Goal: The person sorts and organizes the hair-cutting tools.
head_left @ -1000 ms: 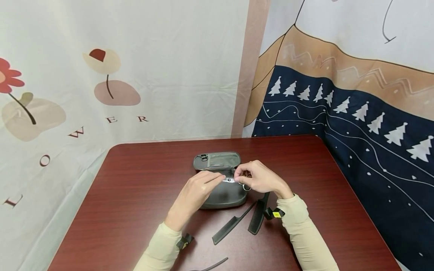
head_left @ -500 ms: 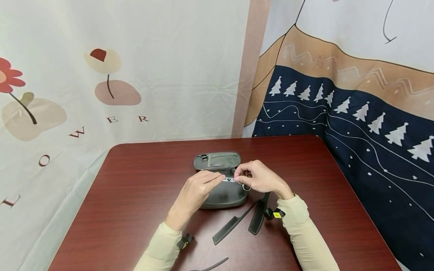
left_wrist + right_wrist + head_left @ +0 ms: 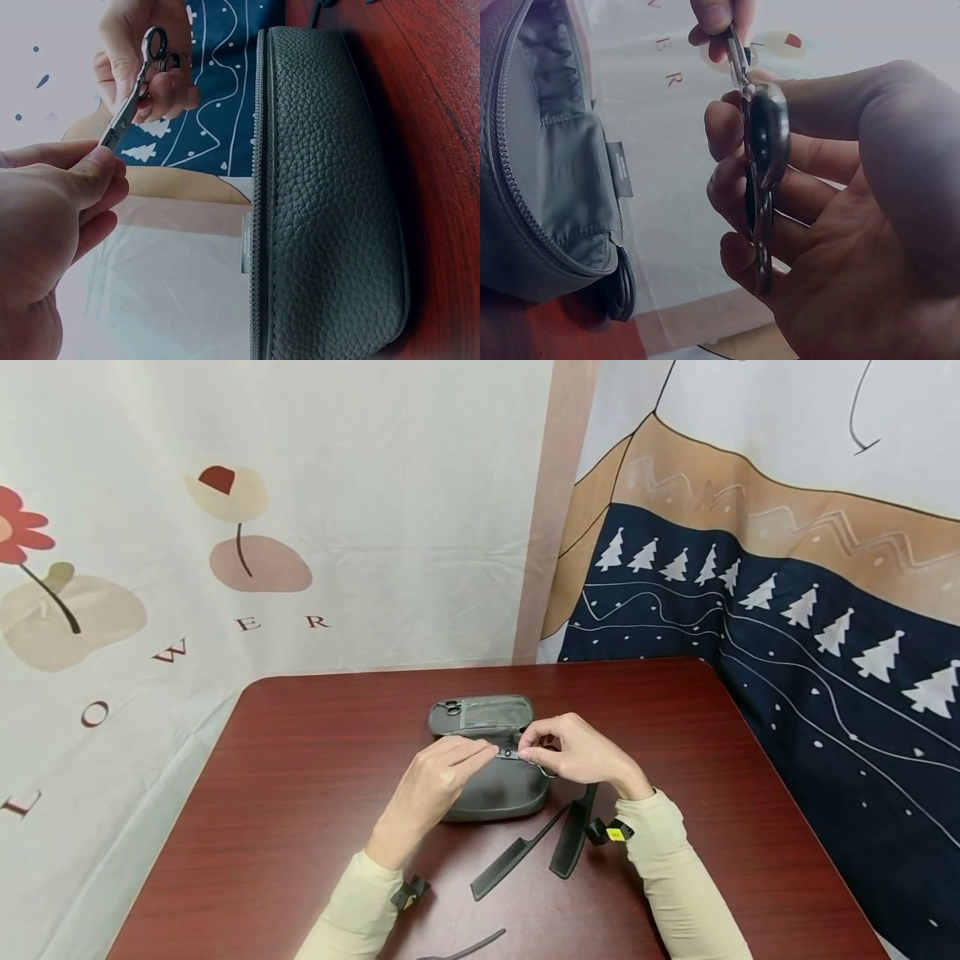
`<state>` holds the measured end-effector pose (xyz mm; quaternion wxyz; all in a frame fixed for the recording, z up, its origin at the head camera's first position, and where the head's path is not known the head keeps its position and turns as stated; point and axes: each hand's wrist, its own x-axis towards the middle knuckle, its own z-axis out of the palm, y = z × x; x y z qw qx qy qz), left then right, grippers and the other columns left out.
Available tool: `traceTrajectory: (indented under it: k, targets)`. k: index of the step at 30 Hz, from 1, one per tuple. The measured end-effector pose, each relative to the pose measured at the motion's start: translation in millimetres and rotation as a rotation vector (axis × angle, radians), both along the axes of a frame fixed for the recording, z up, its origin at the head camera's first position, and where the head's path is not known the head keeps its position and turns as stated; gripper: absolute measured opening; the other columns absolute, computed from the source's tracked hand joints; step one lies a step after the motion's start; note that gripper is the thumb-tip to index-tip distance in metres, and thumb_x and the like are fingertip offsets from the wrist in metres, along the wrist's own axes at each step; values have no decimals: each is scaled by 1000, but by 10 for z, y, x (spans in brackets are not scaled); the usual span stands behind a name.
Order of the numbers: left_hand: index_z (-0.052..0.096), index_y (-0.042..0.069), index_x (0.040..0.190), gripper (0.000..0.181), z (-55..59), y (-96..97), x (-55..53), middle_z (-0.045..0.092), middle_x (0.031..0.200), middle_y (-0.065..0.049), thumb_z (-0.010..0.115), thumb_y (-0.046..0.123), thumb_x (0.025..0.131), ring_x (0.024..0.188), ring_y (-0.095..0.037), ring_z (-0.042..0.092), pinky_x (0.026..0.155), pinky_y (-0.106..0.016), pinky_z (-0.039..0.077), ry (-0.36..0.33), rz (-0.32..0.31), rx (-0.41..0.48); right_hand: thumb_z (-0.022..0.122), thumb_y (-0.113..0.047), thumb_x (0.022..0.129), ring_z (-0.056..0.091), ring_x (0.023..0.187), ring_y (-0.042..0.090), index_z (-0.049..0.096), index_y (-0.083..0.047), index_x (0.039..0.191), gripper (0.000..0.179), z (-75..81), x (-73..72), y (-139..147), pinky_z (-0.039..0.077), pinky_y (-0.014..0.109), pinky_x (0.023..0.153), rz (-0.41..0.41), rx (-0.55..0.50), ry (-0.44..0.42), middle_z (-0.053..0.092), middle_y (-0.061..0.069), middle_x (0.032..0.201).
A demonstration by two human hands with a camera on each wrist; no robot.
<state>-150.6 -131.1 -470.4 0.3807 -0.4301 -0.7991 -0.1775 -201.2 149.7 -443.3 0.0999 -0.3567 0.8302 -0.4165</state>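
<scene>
A pair of silver scissors is stretched between both hands, above the open grey zip case. My left hand pinches the blade end between thumb and fingers, which cover the tips. Around the handle end, my right hand grips with its thumb and fingers. One finger ring faces the right wrist camera. Below the hands, the pebbled case front and its zip show in the left wrist view. The right wrist view looks into the case's dark lining.
Two black combs lie on the red-brown table in front of the case. Near the front edge is a thin dark handle. Another pair of scissors sits in the case's raised lid.
The scissors have tilted slightly in the fingers, and the handle ring shows less in the head view. Both hands have stayed almost in place.
</scene>
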Motion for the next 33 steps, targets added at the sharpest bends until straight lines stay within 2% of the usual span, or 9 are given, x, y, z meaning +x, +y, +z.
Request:
traceTrajectory:
  k: [6, 15, 19, 22, 26, 30, 33]
  targets:
    - [86, 6, 116, 32, 9, -4, -1, 86, 110, -3, 85, -9, 87, 98, -18, 80, 91, -31, 68, -8, -2, 13, 78, -17, 107, 55, 69, 9, 84, -18, 105, 6, -9, -9, -1, 50, 30, 64, 6, 5, 5, 70, -8, 84]
    - [86, 7, 117, 35, 9, -23, 14, 86, 110, -2, 85, -10, 87, 99, -18, 80, 93, -31, 67, -28, 17, 8, 77, -20, 109, 62, 76, 12, 84, -17, 108, 8, 3, 11, -11, 54, 29, 69, -7, -4, -16, 74, -6, 89]
    - [87, 7, 116, 35, 30, -63, 21, 87, 110, -3, 85, -12, 88, 100, -20, 81, 94, -31, 68, -57, 25, 22, 76, -23, 109, 69, 89, 10, 84, -19, 113, 10, 0, 14, -23, 59, 30, 82, -28, -20, 3, 80, -8, 98]
    - [88, 7, 116, 38, 51, -113, 18, 87, 110, -5, 81, -18, 88, 102, -21, 82, 96, -33, 68, -94, 28, 42, 76, -25, 109, 73, 99, 7, 84, -17, 119, 15, 0, 15, -24, 61, 34, 92, -53, -47, 6, 82, -9, 107]
    - [88, 7, 117, 43, 73, -169, 9, 88, 111, -6, 77, -22, 88, 102, -22, 83, 95, -35, 69, -129, 34, 68, 75, -24, 110, 75, 111, 12, 81, -15, 129, 22, -2, 17, -17, 63, 44, 103, -71, -94, 8, 83, -5, 118]
    - [88, 7, 118, 36, 94, -206, -2, 88, 111, -6, 81, -16, 91, 100, -23, 83, 92, -36, 69, -149, 36, 93, 72, -24, 111, 73, 130, 19, 76, -19, 141, 31, -8, 13, -9, 57, 56, 118, -82, -124, 35, 80, 0, 137]
    - [88, 6, 117, 35, 97, -228, -22, 88, 110, -7, 84, -14, 89, 98, -24, 83, 90, -37, 69, -149, 19, 126, 71, -26, 111, 69, 142, 24, 71, -20, 150, 40, -14, 6, 1, 50, 65, 126, -82, -141, 65, 75, 2, 149]
